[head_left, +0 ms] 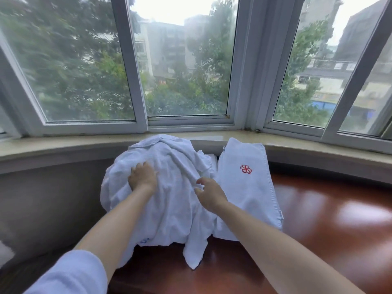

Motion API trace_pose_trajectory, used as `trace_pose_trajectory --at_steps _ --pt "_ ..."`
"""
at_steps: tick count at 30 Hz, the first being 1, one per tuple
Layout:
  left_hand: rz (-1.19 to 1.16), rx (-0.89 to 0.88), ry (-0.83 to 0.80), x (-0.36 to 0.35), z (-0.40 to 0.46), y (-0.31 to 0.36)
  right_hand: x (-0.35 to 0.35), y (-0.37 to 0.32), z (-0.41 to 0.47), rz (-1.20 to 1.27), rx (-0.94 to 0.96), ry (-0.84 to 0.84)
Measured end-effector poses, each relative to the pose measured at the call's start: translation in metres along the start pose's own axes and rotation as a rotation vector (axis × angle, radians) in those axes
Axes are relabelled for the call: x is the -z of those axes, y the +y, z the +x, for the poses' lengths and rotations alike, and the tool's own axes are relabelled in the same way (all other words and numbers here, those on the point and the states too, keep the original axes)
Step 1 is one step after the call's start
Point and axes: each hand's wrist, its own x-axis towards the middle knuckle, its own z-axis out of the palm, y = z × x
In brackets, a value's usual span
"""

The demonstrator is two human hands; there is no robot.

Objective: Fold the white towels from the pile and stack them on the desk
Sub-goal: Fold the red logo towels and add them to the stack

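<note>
The left hand (142, 177) lies flat, fingers straight, on top of the pile (161, 187) of white towels, which sits on the left part of the red-brown desk (328, 219) by the window. The right hand (209, 193) rests on the pile's right side, fingers loose and holding nothing. One corner of the pile hangs over the desk's near edge (it looks ready to slip), so a pull could drag more towels down to the floor. The folded towel (248, 181) with the red flower lies just beside the pile, its long side running from the window toward the person.
</note>
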Motion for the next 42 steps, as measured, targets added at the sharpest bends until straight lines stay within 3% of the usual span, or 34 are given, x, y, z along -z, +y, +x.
trace_pose_trajectory --at_steps 9,12,16,20,24,26,28,31,33,36,37,39,42 --pt "0.023 -0.008 -0.034 0.005 0.015 -0.013 0.003 -0.024 0.029 -0.025 0.049 0.018" --pt "-0.217 -0.042 -0.033 0.006 0.022 -0.021 -0.003 -0.029 0.030 0.011 0.064 0.030" --pt "-0.645 0.040 -0.124 0.018 0.025 -0.029 -0.008 -0.033 0.029 0.010 0.092 0.066" --pt "-0.720 -0.089 -0.171 0.036 0.009 -0.010 -0.011 -0.039 0.029 -0.002 0.102 0.117" --pt "-1.165 -0.146 -0.451 0.044 -0.020 0.004 -0.013 -0.045 0.029 -0.050 0.160 0.178" --pt "-1.279 -0.109 -0.505 0.049 -0.027 -0.001 -0.012 -0.042 0.027 -0.111 0.140 0.119" --pt "-1.407 -0.097 -0.664 0.055 -0.033 -0.007 -0.011 -0.037 0.025 -0.180 0.097 0.033" --pt "-1.438 -0.094 -0.895 0.066 -0.043 -0.007 -0.006 -0.037 0.021 -0.314 0.214 -0.078" --pt "-1.420 -0.092 -0.981 0.077 -0.048 -0.008 -0.006 -0.041 0.012 -0.070 0.200 -0.136" --pt "-1.570 -0.126 -0.959 0.086 -0.044 -0.011 0.003 -0.047 -0.004 0.442 -0.070 -0.125" --pt "-1.598 -0.119 -0.912 0.085 -0.041 -0.013 0.009 -0.046 -0.006 0.494 -0.138 -0.119" --pt "-1.504 -0.145 -0.846 0.078 -0.039 -0.016 0.020 -0.043 -0.012 0.566 -0.142 -0.113" --pt "-1.186 -0.167 -0.972 0.066 -0.047 -0.018 0.043 -0.043 -0.028 0.880 -0.188 -0.124"
